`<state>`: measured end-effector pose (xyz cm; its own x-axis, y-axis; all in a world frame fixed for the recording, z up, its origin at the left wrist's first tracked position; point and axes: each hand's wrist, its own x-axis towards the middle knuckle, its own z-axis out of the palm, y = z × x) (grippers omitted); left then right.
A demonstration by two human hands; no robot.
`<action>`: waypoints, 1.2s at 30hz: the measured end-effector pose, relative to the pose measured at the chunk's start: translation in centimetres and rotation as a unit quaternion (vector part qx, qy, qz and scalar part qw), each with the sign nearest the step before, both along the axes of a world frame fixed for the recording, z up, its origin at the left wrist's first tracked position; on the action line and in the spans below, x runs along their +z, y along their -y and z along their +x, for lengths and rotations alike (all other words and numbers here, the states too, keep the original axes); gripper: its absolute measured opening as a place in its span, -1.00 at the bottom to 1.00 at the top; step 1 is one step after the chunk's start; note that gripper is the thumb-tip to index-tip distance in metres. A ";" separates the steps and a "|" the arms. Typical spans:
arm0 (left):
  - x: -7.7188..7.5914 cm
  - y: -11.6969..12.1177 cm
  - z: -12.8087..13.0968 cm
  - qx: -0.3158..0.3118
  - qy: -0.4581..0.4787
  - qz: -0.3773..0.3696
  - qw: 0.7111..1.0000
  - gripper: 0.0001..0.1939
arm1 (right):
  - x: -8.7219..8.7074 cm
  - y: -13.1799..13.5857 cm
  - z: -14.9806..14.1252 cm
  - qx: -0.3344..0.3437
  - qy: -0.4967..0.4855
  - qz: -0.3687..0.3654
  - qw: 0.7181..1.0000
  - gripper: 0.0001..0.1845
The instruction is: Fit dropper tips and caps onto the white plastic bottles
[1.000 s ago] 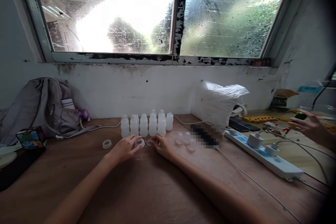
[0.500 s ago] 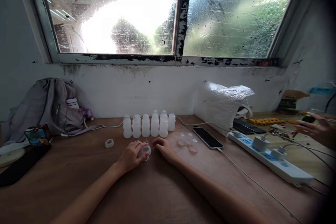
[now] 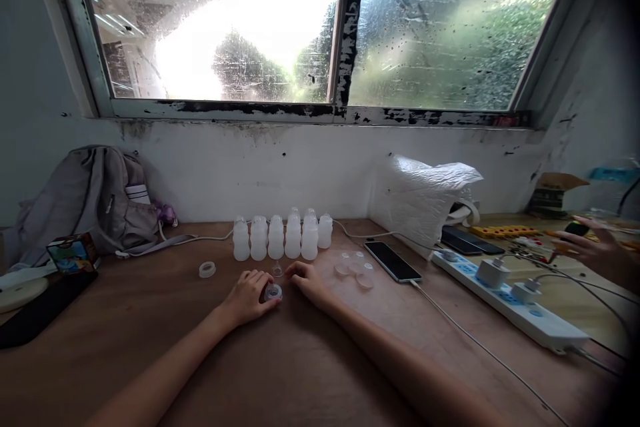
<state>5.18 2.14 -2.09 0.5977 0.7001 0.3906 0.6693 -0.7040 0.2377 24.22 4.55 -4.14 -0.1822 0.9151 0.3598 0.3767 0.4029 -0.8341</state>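
My left hand (image 3: 250,298) rests on the table with thumb and fingers closed round the side of a small translucent screw ring (image 3: 273,292). Just beyond it on the tabletop is a small clear piece, nipple-like in shape (image 3: 277,270). To its right lies my right hand (image 3: 307,281), fingers loosely bent and slightly apart, with nothing visible in them; its fingertips are close to the clear piece. Behind both hands several frosted, waisted baby bottles (image 3: 276,240) stand upright in a row. Another translucent ring (image 3: 207,269) lies on the left.
Several clear discs (image 3: 356,271) lie right of my right arm, beside a charging phone (image 3: 393,261). A power strip (image 3: 510,300) with cables crosses the right side. On the left are a backpack (image 3: 95,200) and a small box (image 3: 73,255). Another person's hand (image 3: 597,247) holds a tool at far right.
My left hand has brought the ring slightly down and left, away from my right hand. The clear piece now shows separately on the table. My right hand has shifted slightly left.
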 end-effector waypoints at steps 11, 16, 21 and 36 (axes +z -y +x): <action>-1.1 -1.0 1.0 0.018 0.208 -0.069 0.976 -0.76 | -0.1 0.4 -0.4 0.029 0.050 0.050 0.997 -0.71; -1.0 -1.3 1.8 0.027 0.378 -0.262 0.887 -0.69 | 0.4 1.8 -1.3 0.069 0.090 0.139 0.984 -0.71; -1.0 -1.1 1.9 0.057 0.487 -0.307 0.815 -0.65 | 0.5 2.0 -1.5 0.043 0.066 0.110 0.991 -0.83; -1.4 -0.6 1.6 0.018 0.323 -0.182 0.929 -0.79 | 0.4 2.0 -1.5 0.051 0.005 0.098 0.994 -0.78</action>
<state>6.73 2.78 -3.46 0.2953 0.8710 0.3927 0.3263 -0.4783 0.8154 22.76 2.50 -3.75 -0.2750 0.8040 0.5273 0.3341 0.5941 -0.7317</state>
